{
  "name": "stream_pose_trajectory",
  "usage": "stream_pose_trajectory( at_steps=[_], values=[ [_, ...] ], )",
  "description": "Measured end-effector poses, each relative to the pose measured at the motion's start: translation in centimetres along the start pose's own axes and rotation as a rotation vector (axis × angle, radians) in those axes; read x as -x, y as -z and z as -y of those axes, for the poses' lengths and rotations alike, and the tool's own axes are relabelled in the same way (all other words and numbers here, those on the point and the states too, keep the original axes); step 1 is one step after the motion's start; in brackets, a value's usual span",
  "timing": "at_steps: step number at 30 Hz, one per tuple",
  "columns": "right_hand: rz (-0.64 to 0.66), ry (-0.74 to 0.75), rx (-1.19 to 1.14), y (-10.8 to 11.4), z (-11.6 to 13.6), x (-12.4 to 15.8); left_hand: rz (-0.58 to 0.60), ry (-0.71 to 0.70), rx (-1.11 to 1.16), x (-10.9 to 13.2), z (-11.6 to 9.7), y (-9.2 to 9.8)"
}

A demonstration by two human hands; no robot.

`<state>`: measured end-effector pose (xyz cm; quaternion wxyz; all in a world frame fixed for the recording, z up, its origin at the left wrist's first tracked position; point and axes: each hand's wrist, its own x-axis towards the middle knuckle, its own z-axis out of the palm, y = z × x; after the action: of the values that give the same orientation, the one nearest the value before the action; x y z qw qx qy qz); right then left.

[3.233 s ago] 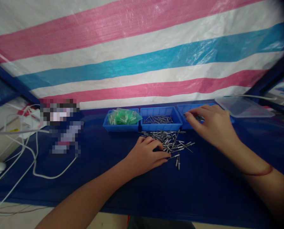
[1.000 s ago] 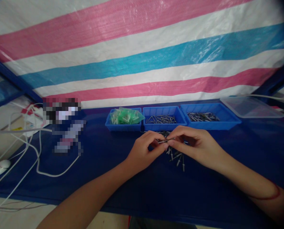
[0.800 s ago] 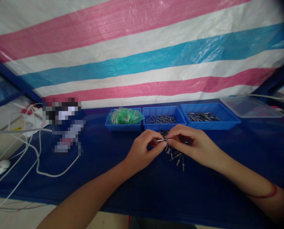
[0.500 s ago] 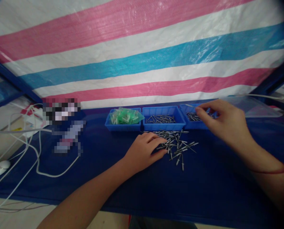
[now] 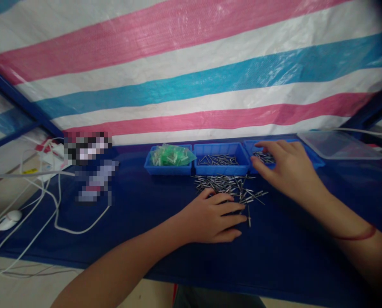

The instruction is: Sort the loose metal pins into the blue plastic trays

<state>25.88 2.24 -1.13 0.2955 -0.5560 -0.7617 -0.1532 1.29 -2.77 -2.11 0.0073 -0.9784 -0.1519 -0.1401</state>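
Note:
A loose pile of pop rivets [image 5: 218, 183], silver with long thin stems, lies on the dark blue tabletop. My left hand [image 5: 212, 218] rests palm down on the near side of the pile, fingers spread and hiding some rivets. In front of the right blue bin [image 5: 315, 163] hovers my right hand [image 5: 290, 173], thumb and index finger apart with nothing visible between them. That bin contains more rivets [image 5: 264, 157], partly covered by the hand. Behind the pile, the middle blue bin [image 5: 223, 169] also holds rivets [image 5: 219, 160].
A left blue bin [image 5: 168, 171] holds a clear bag of green-and-white pieces [image 5: 171, 156]. A clear plastic lid [image 5: 338, 145] lies at the back right. White cables [image 5: 58, 214] and a power strip [image 5: 54, 158] occupy the left. Striped sheeting [image 5: 191, 85] rises behind the table.
My left hand has moved right and nearer over the front of the pile, its fingers spreading. My right hand has shifted slightly left, and the thin piece at its fingertips no longer shows there.

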Motion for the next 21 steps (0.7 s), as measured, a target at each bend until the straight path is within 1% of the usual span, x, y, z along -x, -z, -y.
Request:
stream_pose_trajectory(
  at_steps=[5,10,14,21],
  values=[
    [0.043,0.067,-0.007,0.2,1.3,0.3,-0.013,0.032,-0.047,-0.1,0.0,-0.2],
    [0.1,0.131,-0.052,0.2,2.1,0.5,-0.022,0.062,-0.096,0.0,0.7,-0.4],
    [0.151,0.222,-0.12,0.5,2.7,0.5,-0.021,0.102,-0.111,0.1,1.2,-0.5],
    [0.166,0.297,-0.213,1.3,3.5,0.6,-0.027,0.136,-0.14,0.0,1.3,-0.8]
  ],
)
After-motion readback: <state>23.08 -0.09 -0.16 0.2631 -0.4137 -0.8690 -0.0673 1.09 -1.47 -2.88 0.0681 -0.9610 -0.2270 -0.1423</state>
